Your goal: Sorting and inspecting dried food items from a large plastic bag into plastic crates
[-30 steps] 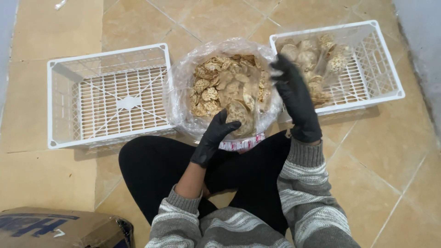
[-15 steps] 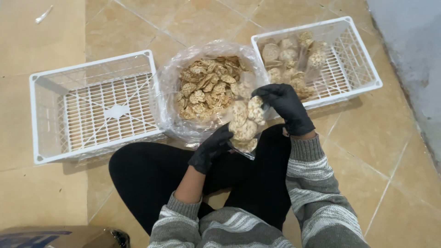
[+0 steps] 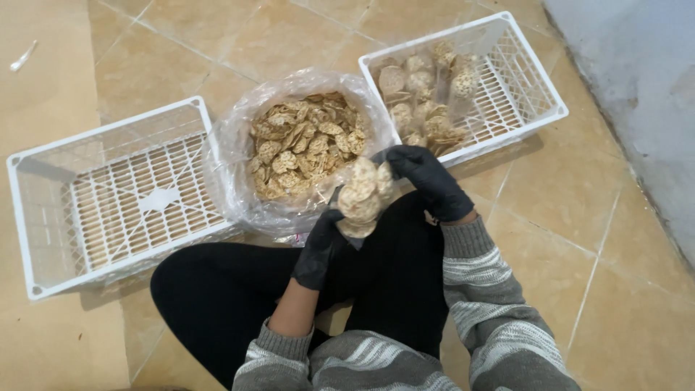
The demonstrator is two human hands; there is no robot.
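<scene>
Between gloved hands (image 3: 427, 181), round bumpy crackers (image 3: 362, 197).

Pale tan round crackers (image 3: 300, 148) fill a clear plastic bag (image 3: 233, 156); left of that bag, a white lattice plastic crate (image 3: 108, 195); both hands wear black gloves (image 3: 427, 181); grey-and-white striped knit sleeves (image 3: 485, 304); beige marbled floor tiles (image 3: 565, 210).

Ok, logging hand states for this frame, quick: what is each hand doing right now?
Left hand: closed, holding the small clear bag of round beige crackers from below.
Right hand: closed on the same bag's top.
</scene>
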